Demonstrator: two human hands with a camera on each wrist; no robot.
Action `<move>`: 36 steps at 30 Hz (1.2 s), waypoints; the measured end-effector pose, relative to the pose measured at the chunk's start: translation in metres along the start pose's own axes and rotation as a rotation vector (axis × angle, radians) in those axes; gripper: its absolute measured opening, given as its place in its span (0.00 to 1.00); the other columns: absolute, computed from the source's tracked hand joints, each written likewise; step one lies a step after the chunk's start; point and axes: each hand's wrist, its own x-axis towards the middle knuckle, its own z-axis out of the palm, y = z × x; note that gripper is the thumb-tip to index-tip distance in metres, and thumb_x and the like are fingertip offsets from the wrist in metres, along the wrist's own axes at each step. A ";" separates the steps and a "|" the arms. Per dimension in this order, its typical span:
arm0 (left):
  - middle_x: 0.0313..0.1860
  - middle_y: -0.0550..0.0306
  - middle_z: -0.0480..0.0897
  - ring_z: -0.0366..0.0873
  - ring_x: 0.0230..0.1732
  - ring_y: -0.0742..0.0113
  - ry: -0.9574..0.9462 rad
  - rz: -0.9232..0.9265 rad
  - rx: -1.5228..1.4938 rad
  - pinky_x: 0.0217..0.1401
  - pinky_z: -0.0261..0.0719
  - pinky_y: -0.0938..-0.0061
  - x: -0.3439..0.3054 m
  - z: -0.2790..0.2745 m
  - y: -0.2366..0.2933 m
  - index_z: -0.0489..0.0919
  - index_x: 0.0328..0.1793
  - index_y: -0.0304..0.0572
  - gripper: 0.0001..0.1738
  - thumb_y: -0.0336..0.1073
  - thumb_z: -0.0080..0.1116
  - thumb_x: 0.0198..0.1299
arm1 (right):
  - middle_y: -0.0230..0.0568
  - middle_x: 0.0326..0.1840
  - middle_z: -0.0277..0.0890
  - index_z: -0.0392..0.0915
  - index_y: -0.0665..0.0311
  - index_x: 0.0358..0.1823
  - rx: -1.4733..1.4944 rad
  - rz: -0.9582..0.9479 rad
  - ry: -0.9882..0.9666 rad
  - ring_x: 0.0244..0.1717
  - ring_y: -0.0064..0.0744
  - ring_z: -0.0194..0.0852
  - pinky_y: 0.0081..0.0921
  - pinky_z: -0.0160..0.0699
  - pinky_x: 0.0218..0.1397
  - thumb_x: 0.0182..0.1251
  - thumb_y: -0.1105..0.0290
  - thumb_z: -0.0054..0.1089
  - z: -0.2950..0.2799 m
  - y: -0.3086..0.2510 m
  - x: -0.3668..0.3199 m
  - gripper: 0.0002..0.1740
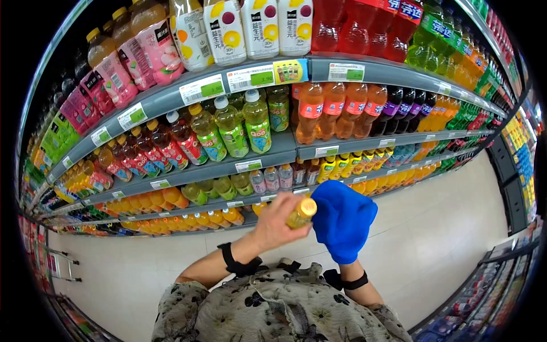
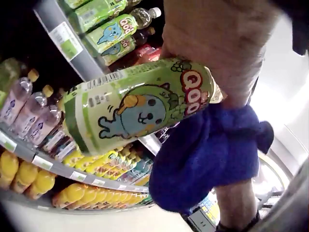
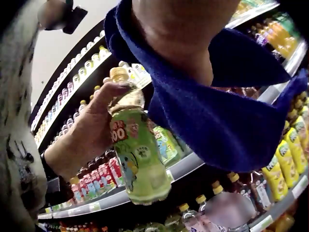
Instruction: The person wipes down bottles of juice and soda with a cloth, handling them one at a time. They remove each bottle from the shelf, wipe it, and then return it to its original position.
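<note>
My left hand [image 1: 277,223] grips a green-labelled bottle with a yellow cap [image 1: 307,207] around its neck, the cap tipped up toward the head view. The left wrist view shows the bottle's label [image 2: 140,108] with a blue cartoon figure. In the right wrist view the left hand [image 3: 84,133] holds the bottle [image 3: 142,159] near its top, pale green liquid inside. A blue cloth [image 1: 343,219] is draped over my right hand, beside the bottle, and hides the fingers. That cloth hangs below the wrist in the right wrist view [image 3: 217,116].
Shelves [image 1: 228,171] of drinks curve across the front, with green-labelled bottles [image 1: 231,128] on the middle tier and orange sodas [image 1: 333,111] to their right. Pale floor tiles [image 1: 421,228] lie below. More shelving [image 1: 473,308] stands at the lower right.
</note>
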 end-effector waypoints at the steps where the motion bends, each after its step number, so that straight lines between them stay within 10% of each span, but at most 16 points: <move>1: 0.47 0.48 0.74 0.75 0.47 0.46 -0.127 -0.118 -0.047 0.49 0.75 0.62 -0.011 0.002 0.002 0.71 0.52 0.39 0.34 0.39 0.70 0.36 | 0.41 0.41 0.75 0.75 0.63 0.43 0.211 0.035 -0.071 0.44 0.46 0.68 0.35 0.64 0.50 0.55 0.71 0.55 0.008 -0.002 -0.003 0.13; 7: 0.46 0.44 0.70 0.73 0.43 0.44 -0.172 -0.143 -0.142 0.39 0.74 0.55 -0.044 0.007 -0.006 0.62 0.58 0.38 0.39 0.42 0.69 0.42 | 0.46 0.41 0.73 0.70 0.69 0.49 0.377 0.071 -0.295 0.41 0.45 0.73 0.32 0.71 0.44 0.34 0.58 0.70 0.023 -0.019 -0.019 0.37; 19: 0.44 0.42 0.73 0.73 0.46 0.45 -0.414 -0.199 -0.084 0.49 0.72 0.58 -0.038 -0.008 0.020 0.63 0.57 0.37 0.37 0.42 0.67 0.41 | 0.44 0.27 0.71 0.75 0.62 0.29 0.387 -0.220 -0.287 0.27 0.46 0.69 0.34 0.67 0.29 0.46 0.67 0.61 0.066 0.016 -0.022 0.10; 20: 0.45 0.42 0.73 0.73 0.47 0.45 -0.524 -0.216 -0.127 0.51 0.72 0.58 -0.035 -0.009 0.024 0.62 0.59 0.37 0.39 0.42 0.66 0.41 | 0.42 0.28 0.70 0.74 0.60 0.28 0.491 0.303 -0.535 0.28 0.44 0.68 0.32 0.66 0.30 0.47 0.68 0.59 0.080 0.014 -0.034 0.07; 24: 0.48 0.42 0.73 0.74 0.52 0.48 -0.236 -0.239 -0.486 0.55 0.72 0.65 -0.040 -0.014 0.031 0.60 0.64 0.38 0.44 0.38 0.70 0.39 | 0.39 0.25 0.70 0.70 0.59 0.28 0.947 0.195 -0.514 0.26 0.39 0.68 0.29 0.66 0.29 0.51 0.67 0.57 0.074 0.008 -0.031 0.07; 26: 0.48 0.45 0.72 0.74 0.51 0.54 -0.231 -0.156 -0.522 0.55 0.71 0.67 -0.037 -0.018 0.027 0.59 0.63 0.38 0.45 0.37 0.71 0.38 | 0.38 0.28 0.72 0.69 0.61 0.29 0.686 -0.130 -0.317 0.27 0.33 0.71 0.27 0.68 0.30 0.55 0.70 0.54 0.055 -0.001 -0.018 0.05; 29: 0.48 0.52 0.70 0.72 0.49 0.65 -0.062 -0.086 -0.470 0.54 0.71 0.69 -0.033 -0.025 0.024 0.56 0.60 0.39 0.42 0.32 0.71 0.42 | 0.44 0.46 0.74 0.67 0.69 0.47 0.685 0.383 -0.568 0.47 0.34 0.71 0.30 0.70 0.51 0.63 0.73 0.50 0.029 -0.012 -0.007 0.12; 32: 0.51 0.49 0.66 0.67 0.53 0.63 0.095 -0.422 -0.405 0.57 0.67 0.69 -0.033 -0.017 0.023 0.58 0.60 0.33 0.43 0.42 0.72 0.44 | 0.43 0.47 0.73 0.61 0.70 0.55 0.495 -0.056 -0.324 0.50 0.36 0.70 0.32 0.70 0.54 0.63 0.75 0.50 0.010 -0.037 0.006 0.20; 33: 0.52 0.49 0.65 0.66 0.54 0.62 0.140 -0.446 -0.523 0.58 0.66 0.69 -0.032 -0.012 0.019 0.59 0.59 0.34 0.41 0.43 0.72 0.45 | 0.42 0.48 0.71 0.59 0.68 0.59 1.269 0.530 -0.252 0.51 0.34 0.69 0.32 0.67 0.59 0.60 0.77 0.52 0.031 -0.043 -0.013 0.24; 36: 0.51 0.49 0.65 0.66 0.53 0.60 0.215 -0.350 -0.421 0.57 0.67 0.67 -0.026 -0.006 0.028 0.60 0.59 0.35 0.40 0.43 0.71 0.45 | 0.41 0.52 0.69 0.60 0.67 0.59 1.173 0.403 -0.319 0.53 0.34 0.68 0.32 0.64 0.61 0.62 0.74 0.53 0.050 -0.039 -0.062 0.24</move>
